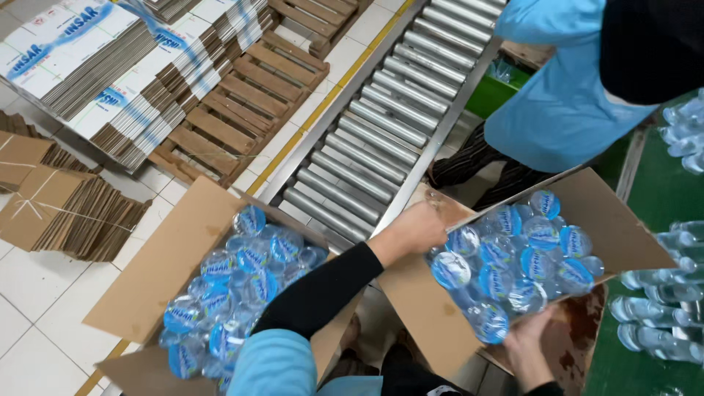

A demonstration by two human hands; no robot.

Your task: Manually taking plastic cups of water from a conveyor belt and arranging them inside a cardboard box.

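Presently, the left hand [416, 229] grips the near-left edge of the tilted cardboard box [623, 227], fingers curled over the edge and pressed together on the cardboard. The right hand [526, 345] supports the same box from beneath at its lower corner; its fingers lie under the box, so how far they spread cannot be told. The box is held above the floor, tipped toward the camera, filled with sealed water cups [513, 260] with blue-and-white lids, packed touching one another. A second open box [158, 257] of like cups stands at lower left, beside the roller conveyor [381, 110]. Stacks of flattened cartons [88, 66] rest on wooden pallets [242, 103] at upper left. Another person in a blue apron [565, 103] stands at upper right.
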